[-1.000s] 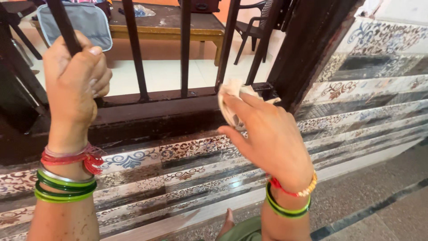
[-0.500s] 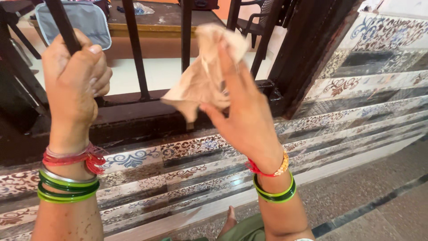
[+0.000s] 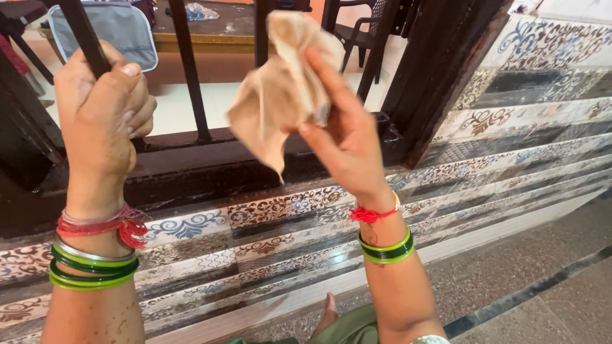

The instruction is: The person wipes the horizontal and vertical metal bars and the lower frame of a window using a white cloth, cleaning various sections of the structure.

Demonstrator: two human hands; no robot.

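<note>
Head view: the left hand (image 3: 102,114) is wrapped tight round a dark grille bar (image 3: 83,35), fist fully closed, apparently to steady the body. The right hand (image 3: 341,137) is raised before the grille, fingers partly curled, pinching a crumpled beige cloth (image 3: 274,102) between thumb and fingertips so that its loose corner hangs free (it touches no bar). Below runs the dark wooden sill (image 3: 210,169) above patterned tiles (image 3: 268,213)
</note>
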